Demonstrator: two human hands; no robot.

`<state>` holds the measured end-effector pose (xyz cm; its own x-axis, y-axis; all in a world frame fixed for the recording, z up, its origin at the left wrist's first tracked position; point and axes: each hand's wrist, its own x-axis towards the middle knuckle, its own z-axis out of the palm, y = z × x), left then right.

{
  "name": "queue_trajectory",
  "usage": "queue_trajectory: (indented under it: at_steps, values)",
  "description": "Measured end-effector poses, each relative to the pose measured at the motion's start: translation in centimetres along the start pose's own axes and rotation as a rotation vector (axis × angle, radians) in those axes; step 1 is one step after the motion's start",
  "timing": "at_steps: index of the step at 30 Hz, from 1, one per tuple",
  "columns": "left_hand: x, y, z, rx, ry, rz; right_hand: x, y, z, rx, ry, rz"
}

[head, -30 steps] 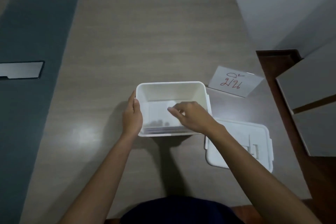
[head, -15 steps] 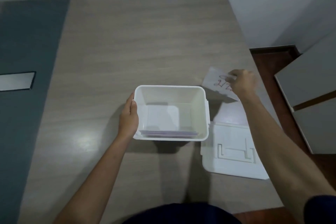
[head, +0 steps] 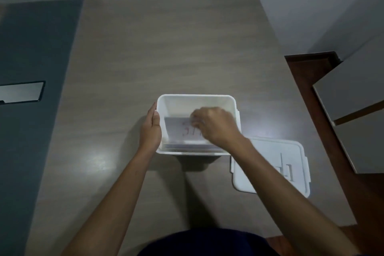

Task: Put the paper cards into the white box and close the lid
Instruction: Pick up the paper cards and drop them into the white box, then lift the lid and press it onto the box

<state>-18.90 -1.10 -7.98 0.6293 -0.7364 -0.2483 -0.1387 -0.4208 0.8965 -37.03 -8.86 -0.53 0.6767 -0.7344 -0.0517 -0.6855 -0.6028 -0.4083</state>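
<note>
Resting on a pale wood-grain table (head: 166, 48) — white box (head: 196, 100), lid (head: 270, 151) beside it, right-hand fingers (head: 196, 118) pinching a card (head: 178, 129).

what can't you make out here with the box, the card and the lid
Head view only:
- Red writing on the top card: motion-blurred and partly under the right hand, unreadable.
- Number of cards stacked in the white box: near wall hides them.
- Right hand's grip on the card: blurred.
- Lid: near-left part covered by the right forearm.
</note>
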Motion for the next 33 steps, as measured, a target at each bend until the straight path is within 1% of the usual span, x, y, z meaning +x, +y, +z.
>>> queue_trajectory:
  at_steps: [2, 3, 4, 5, 7, 8, 9, 10, 12, 14, 15, 16, 17, 18, 19, 21, 23, 24, 25, 27, 29, 31, 33]
  values:
    - [0.0, 0.1, 0.0, 0.008, 0.011, -0.002, -0.9, 0.0, 2.3, -0.037, -0.255, 0.055]
    - [-0.1, 0.3, 0.0, 0.011, 0.009, 0.0, -1.5, -0.1, 3.0, -0.017, -0.349, 0.073]
    - [-0.2, 0.4, 0.0, 0.015, 0.004, 0.002, -2.0, -0.3, 3.3, 0.008, -0.407, 0.093]
    - [-0.3, 0.4, 0.0, 0.021, 0.0, 0.006, -2.4, -0.3, 3.4, 0.031, -0.427, 0.106]
    - [-0.4, 0.3, 0.0, 0.051, 0.003, 0.015, -3.0, -0.2, 3.1, 0.096, -0.396, 0.12]
    - [-0.4, 0.3, -0.1, 0.084, 0.012, 0.011, -3.3, 0.0, 2.7, 0.146, -0.349, 0.109]
    - [-0.4, 0.3, -0.2, 0.141, 0.028, 0.006, -3.6, 0.3, 2.4, 0.201, -0.265, 0.09]
    - [-0.5, 0.4, -0.3, 0.23, 0.055, 0.004, -4.0, 0.9, 1.9, 0.246, -0.147, 0.083]
    - [-0.7, 1.0, -0.3, 0.453, 0.159, 0.037, -4.9, 2.7, 1.0, 0.301, 0.14, 0.103]
    - [-1.3, 2.6, 0.7, 0.586, 0.251, 0.13, -6.5, 5.4, 0.2, 0.311, 0.413, 0.181]
    - [-1.8, 3.7, 1.5, 0.596, 0.27, 0.185, -7.4, 6.9, 0.1, 0.295, 0.507, 0.257]
    - [-2.5, 4.9, 2.7, 0.579, 0.26, 0.244, -8.6, 8.7, 0.2, 0.263, 0.565, 0.356]
    - [-3.3, 6.3, 4.1, 0.548, 0.225, 0.295, -9.7, 10.6, 0.6, 0.209, 0.577, 0.471]
    - [-4.4, 7.6, 5.7, 0.512, 0.171, 0.338, -11.0, 12.5, 1.3, 0.139, 0.54, 0.595]
    - [-5.7, 8.7, 7.5, 0.478, 0.106, 0.376, -12.4, 14.3, 2.0, 0.07, 0.454, 0.715]
    - [-8.4, 10.3, 10.7, 0.416, -0.024, 0.466, -15.3, 17.2, 3.7, -0.006, 0.198, 0.893]
    - [-11.5, 10.9, 13.7, 0.385, -0.177, 0.57, -18.4, 19.5, 5.2, -0.048, 0.006, 0.987]
    - [-12.9, 10.9, 15.0, 0.385, -0.263, 0.615, -19.9, 20.3, 5.7, -0.062, -0.043, 1.011]
    - [-14.3, 10.7, 16.3, 0.393, -0.357, 0.656, -21.3, 20.8, 6.0, -0.066, -0.063, 1.036]
    - [-16.2, 9.8, 18.4, 0.426, -0.52, 0.705, -23.3, 21.3, 6.2, -0.1, -0.038, 1.07]
    - [-17.0, 7.7, 20.4, 0.507, -0.602, 0.695, -24.9, 21.6, 5.9, -0.138, 0.014, 1.09]
    - [-16.9, 4.9, 22.0, 0.637, -0.613, 0.572, -26.1, 21.9, 5.8, -0.129, 0.057, 1.116]
    - [-16.7, 2.4, 23.3, 0.783, -0.606, 0.381, -27.1, 22.3, 5.9, -0.115, 0.097, 1.138]
